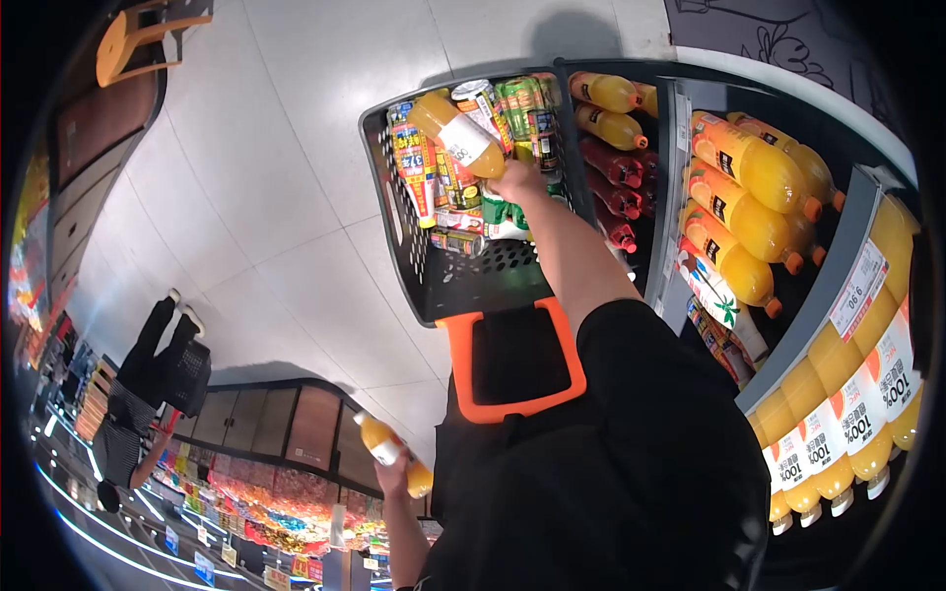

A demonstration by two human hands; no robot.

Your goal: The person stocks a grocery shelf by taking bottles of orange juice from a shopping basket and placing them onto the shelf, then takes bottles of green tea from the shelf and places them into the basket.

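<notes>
My right hand (518,183) is wrapped round one end of an orange juice bottle (461,136) with a white label, held tilted over a dark shopping basket (434,286). Packets, cans and bottles fill much of the basket, including a yellow-and-red packet (414,172), a green pack (520,96) and a dark can (457,242). The basket's orange handle (517,409) points toward my body. At the lower left, my left hand (391,477) grips a second orange juice bottle (382,440), away from the basket. Its fingers are partly hidden behind the bottle.
Shelves on the right hold several orange drink bottles (754,163), red drink bottles (613,163) and labelled juice bottles (838,424), with a price tag (859,291) on one edge. A person (138,389) stands at the left with a dark basket (190,379). A wooden stool (123,44) is upper left.
</notes>
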